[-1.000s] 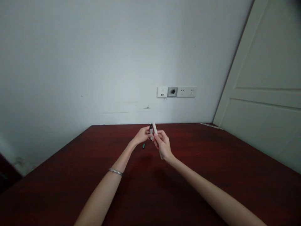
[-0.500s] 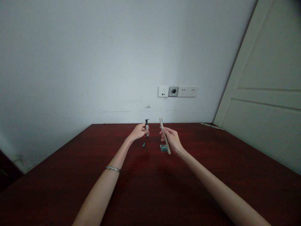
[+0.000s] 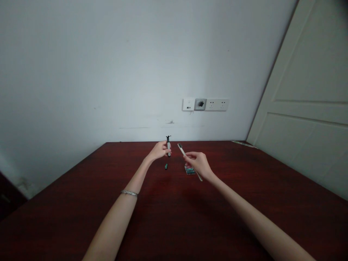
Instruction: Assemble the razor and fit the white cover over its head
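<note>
Above the dark red wooden table (image 3: 244, 203), my left hand (image 3: 159, 150) pinches a short white-and-black pen core (image 3: 168, 145) upright; my right hand (image 3: 199, 164) grips its slim pale barrel (image 3: 187, 159) mid-length; both seem light, stiff, possibly slippery

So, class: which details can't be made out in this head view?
- Stick in left hand: too small to identify.
- Pale strip in right hand: middle hidden by fingers.
- Pack on table: partly behind right hand.
- Green bit: too small.
</note>
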`<action>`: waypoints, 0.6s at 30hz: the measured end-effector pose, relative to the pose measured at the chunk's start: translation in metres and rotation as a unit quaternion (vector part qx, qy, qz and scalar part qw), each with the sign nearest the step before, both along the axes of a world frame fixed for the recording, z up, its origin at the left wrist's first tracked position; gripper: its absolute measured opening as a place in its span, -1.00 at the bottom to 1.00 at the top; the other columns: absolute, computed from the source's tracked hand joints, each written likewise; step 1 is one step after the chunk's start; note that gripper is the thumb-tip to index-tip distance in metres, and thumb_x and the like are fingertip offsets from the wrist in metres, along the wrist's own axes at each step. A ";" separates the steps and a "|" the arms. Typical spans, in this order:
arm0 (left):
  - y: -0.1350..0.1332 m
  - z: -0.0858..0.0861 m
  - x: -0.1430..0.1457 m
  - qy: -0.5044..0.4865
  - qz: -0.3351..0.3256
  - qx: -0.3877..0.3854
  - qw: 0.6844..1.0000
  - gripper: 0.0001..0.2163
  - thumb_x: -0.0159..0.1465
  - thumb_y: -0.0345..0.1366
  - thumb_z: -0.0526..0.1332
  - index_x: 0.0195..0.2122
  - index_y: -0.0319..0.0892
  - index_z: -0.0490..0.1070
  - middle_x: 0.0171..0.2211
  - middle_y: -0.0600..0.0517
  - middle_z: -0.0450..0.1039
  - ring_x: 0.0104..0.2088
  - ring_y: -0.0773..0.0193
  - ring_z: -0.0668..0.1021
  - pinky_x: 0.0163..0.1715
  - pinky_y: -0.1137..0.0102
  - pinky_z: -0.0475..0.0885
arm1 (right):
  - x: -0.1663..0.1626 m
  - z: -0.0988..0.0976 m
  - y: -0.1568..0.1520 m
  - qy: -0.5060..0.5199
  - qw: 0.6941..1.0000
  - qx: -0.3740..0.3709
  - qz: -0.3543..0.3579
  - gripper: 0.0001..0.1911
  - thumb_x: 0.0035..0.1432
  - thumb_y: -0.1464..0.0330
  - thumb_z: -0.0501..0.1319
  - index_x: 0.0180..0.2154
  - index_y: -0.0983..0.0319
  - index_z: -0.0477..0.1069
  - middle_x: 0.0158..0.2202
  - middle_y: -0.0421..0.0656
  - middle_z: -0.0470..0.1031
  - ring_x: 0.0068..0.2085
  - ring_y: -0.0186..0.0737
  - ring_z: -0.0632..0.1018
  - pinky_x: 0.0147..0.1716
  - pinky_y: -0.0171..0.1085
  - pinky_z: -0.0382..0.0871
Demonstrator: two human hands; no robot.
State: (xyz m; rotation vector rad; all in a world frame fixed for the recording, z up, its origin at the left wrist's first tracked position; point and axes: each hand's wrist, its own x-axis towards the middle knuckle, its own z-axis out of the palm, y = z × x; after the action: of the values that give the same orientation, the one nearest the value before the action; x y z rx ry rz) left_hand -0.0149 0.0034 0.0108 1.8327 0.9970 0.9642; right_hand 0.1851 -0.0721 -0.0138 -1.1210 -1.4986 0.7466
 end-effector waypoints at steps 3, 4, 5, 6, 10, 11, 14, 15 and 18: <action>0.001 0.001 -0.003 -0.010 -0.002 0.001 1.000 -0.86 0.06 -0.50 0.17 -0.33 -0.28 0.27 -0.54 0.01 0.45 -0.51 0.31 0.54 -0.53 0.46 0.44 | 0.006 -0.006 -0.002 -0.133 0.987 0.087 0.004 -0.83 0.00 0.32 0.23 -0.42 0.28 0.53 -0.55 -0.16 0.49 -0.54 -0.27 0.47 -0.53 -0.29 0.35; 0.001 0.001 -0.004 -0.015 -0.003 0.001 1.000 -0.86 0.07 -0.50 0.17 -0.33 -0.28 0.27 -0.54 0.01 0.45 -0.52 0.32 0.54 -0.53 0.46 0.44 | 0.008 -0.008 -0.004 -0.171 0.979 0.109 0.015 -0.84 0.01 0.33 0.22 -0.42 0.26 0.54 -0.52 -0.16 0.49 -0.51 -0.27 0.46 -0.49 -0.30 0.33; 0.002 0.001 -0.004 -0.019 -0.004 0.000 1.000 -0.87 0.07 -0.50 0.17 -0.34 -0.28 0.27 -0.54 0.01 0.45 -0.52 0.33 0.54 -0.53 0.47 0.43 | 0.010 -0.009 -0.006 -0.205 0.971 0.122 0.032 -0.84 0.02 0.34 0.21 -0.40 0.25 0.54 -0.49 -0.15 0.49 -0.49 -0.27 0.46 -0.46 -0.30 0.32; 0.002 0.001 -0.005 -0.023 -0.003 -0.002 1.000 -0.87 0.07 -0.50 0.17 -0.34 -0.28 0.27 -0.54 0.01 0.45 -0.52 0.33 0.54 -0.53 0.48 0.43 | 0.011 -0.010 -0.007 -0.237 0.962 0.128 0.053 -0.84 0.03 0.35 0.19 -0.38 0.24 0.55 -0.46 -0.15 0.49 -0.46 -0.27 0.46 -0.43 -0.30 0.31; 0.004 0.001 -0.006 -0.023 0.004 -0.010 1.000 -0.85 0.06 -0.52 0.18 -0.33 -0.28 0.27 -0.55 0.02 0.45 -0.53 0.34 0.54 -0.56 0.51 0.42 | 0.013 -0.017 -0.016 -0.334 0.922 0.115 0.160 -0.80 0.10 0.38 0.14 -0.30 0.24 0.54 -0.34 -0.10 0.45 -0.36 -0.28 0.45 -0.32 -0.31 0.29; 0.005 0.000 -0.006 -0.020 0.003 -0.009 1.000 -0.85 0.06 -0.51 0.18 -0.32 -0.28 0.27 -0.55 0.02 0.45 -0.53 0.34 0.54 -0.56 0.52 0.41 | 0.013 -0.019 -0.018 -0.353 0.911 0.111 0.181 -0.78 0.12 0.38 0.13 -0.27 0.24 0.53 -0.32 -0.09 0.44 -0.33 -0.27 0.45 -0.29 -0.30 0.29; 0.005 -0.001 -0.006 -0.015 -0.008 0.000 1.000 -0.85 0.06 -0.50 0.19 -0.33 -0.28 0.28 -0.55 0.02 0.45 -0.53 0.35 0.54 -0.57 0.53 0.41 | 0.011 -0.024 -0.023 -0.397 0.885 0.109 0.219 -0.76 0.16 0.38 0.10 -0.20 0.25 0.50 -0.27 -0.07 0.41 -0.27 -0.24 0.43 -0.22 -0.27 0.28; 0.005 -0.002 -0.006 -0.014 -0.012 0.001 1.000 -0.85 0.06 -0.50 0.20 -0.33 -0.28 0.28 -0.56 0.02 0.45 -0.53 0.35 0.54 -0.57 0.53 0.41 | 0.010 -0.026 -0.025 -0.406 0.878 0.110 0.230 -0.76 0.17 0.37 0.09 -0.20 0.25 0.50 -0.26 -0.06 0.40 -0.25 -0.23 0.43 -0.20 -0.27 0.28; 0.003 -0.003 -0.004 -0.007 -0.024 -0.007 1.000 -0.85 0.05 -0.50 0.20 -0.33 -0.28 0.28 -0.56 0.03 0.45 -0.54 0.35 0.54 -0.57 0.54 0.41 | 0.007 -0.028 -0.028 -0.416 0.867 0.115 0.250 -0.74 0.21 0.36 0.05 -0.22 0.26 0.49 -0.26 -0.04 0.38 -0.25 -0.23 0.41 -0.20 -0.26 0.28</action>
State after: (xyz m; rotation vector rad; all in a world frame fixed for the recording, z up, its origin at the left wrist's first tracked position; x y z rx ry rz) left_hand -0.0193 0.0066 0.0079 1.8289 0.9450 0.9377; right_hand 0.1922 -0.1000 -0.0421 -0.9038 -2.6060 0.3890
